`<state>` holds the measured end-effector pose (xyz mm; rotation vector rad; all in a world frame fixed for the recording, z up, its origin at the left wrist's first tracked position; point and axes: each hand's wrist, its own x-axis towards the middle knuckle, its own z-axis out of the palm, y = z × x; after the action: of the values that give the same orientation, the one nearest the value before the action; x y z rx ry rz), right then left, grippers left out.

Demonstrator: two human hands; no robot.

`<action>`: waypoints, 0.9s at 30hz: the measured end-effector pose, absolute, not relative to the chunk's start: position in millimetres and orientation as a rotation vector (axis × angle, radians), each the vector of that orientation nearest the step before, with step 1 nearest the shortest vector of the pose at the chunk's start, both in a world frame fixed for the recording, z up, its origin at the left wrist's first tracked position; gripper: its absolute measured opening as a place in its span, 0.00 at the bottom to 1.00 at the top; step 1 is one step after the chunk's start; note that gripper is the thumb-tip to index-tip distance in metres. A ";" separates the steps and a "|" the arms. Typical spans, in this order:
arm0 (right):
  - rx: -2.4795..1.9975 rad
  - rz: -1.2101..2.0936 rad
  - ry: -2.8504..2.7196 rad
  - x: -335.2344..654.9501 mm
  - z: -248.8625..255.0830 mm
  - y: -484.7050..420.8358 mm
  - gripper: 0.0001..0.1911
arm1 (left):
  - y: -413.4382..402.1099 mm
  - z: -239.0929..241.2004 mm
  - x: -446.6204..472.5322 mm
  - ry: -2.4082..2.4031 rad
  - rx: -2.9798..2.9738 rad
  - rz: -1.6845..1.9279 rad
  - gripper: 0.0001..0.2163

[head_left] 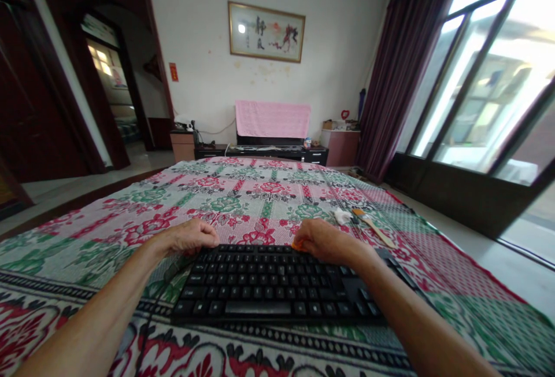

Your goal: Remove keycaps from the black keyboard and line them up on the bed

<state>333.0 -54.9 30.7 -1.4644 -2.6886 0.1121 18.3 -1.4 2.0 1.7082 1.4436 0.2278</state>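
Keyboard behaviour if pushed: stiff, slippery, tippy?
The keyboard looks like rigid plastic, so likely stays stiff. Wide and flat, it probably won't roll or tip. The patterned cloth beneath may drag or bunch.

Before us, keyboard (258, 293) on cloth cover (260, 215). Our left hand (193, 237) at its far left corner; our right hand (318, 240) farther right along far edge. Beyond and right of that hand, on cover: crumpled tissue (342, 215), then brush (372, 226). Behind cover, we see low cabinet (319, 156); framed picture (266, 32) above on wall (191, 30). Doorway (130, 76) left, curtain (396, 59) right.
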 end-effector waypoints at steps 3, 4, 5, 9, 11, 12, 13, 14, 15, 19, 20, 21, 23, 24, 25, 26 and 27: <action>-1.441 0.101 -2.662 334.8 32.5 -56.7 0.14 | 0.2 0.4 17.6 1.421 1.692 0.232 0.11; -1.421 0.108 -2.662 334.9 32.8 -57.3 0.14 | 0.9 -0.4 17.2 1.414 1.692 0.235 0.11; -1.400 0.127 -2.671 334.9 33.1 -57.7 0.14 | 1.6 -1.3 16.7 1.408 1.693 0.240 0.11; -1.355 0.316 -2.689 338.2 35.1 -58.4 0.13 | 3.8 -4.6 14.6 1.380 1.720 0.261 0.12; -1.339 0.445 -2.603 339.8 36.6 -58.3 0.13 | 4.1 -4.9 14.5 1.390 1.728 0.255 0.12; -1.327 0.511 -2.537 339.4 37.2 -58.3 0.13 | 4.1 -4.5 14.8 1.402 1.732 0.243 0.12; -1.314 0.576 -2.463 337.9 37.5 -58.5 0.13 | 4.2 -3.9 15.3 1.412 1.739 0.231 0.11; -1.296 0.642 -2.393 335.2 37.4 -58.9 0.13 | 4.3 -3.1 16.1 1.413 1.756 0.228 0.11; -1.275 0.706 -2.328 331.5 37.0 -59.4 0.13 | 4.5 -2.1 16.9 1.404 1.787 0.235 0.11; -1.205 0.873 -2.180 317.1 32.4 -59.9 0.12 | 5.8 1.4 19.9 1.338 1.919 0.280 0.09; -1.203 0.867 -2.172 315.9 30.7 -59.0 0.12 | 6.2 1.8 20.2 1.329 1.931 0.281 0.09; -1.206 0.840 -2.171 316.2 28.9 -57.7 0.12 | 6.4 1.9 20.2 1.324 1.931 0.281 0.09; -1.217 0.761 -2.163 320.3 25.5 -54.0 0.12 | 6.7 1.3 19.6 1.318 1.919 0.283 0.09; -1.219 0.732 -2.158 323.4 24.1 -52.0 0.13 | 6.7 0.7 19.2 1.316 1.908 0.282 0.09; -1.216 0.722 -2.155 326.6 22.9 -50.4 0.13 | 6.8 0.0 18.7 1.321 1.891 0.280 0.10; -1.208 0.731 -2.157 329.4 22.0 -49.1 0.14 | 6.8 -0.8 18.2 1.326 1.871 0.278 0.10; -1.201 0.756 -2.161 331.6 21.4 -48.2 0.15 | 6.8 -1.5 17.7 1.328 1.852 0.276 0.10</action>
<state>331.6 -48.2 21.4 -1.2013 -2.1611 0.7557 17.7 6.8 -1.5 1.8523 1.3285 0.2756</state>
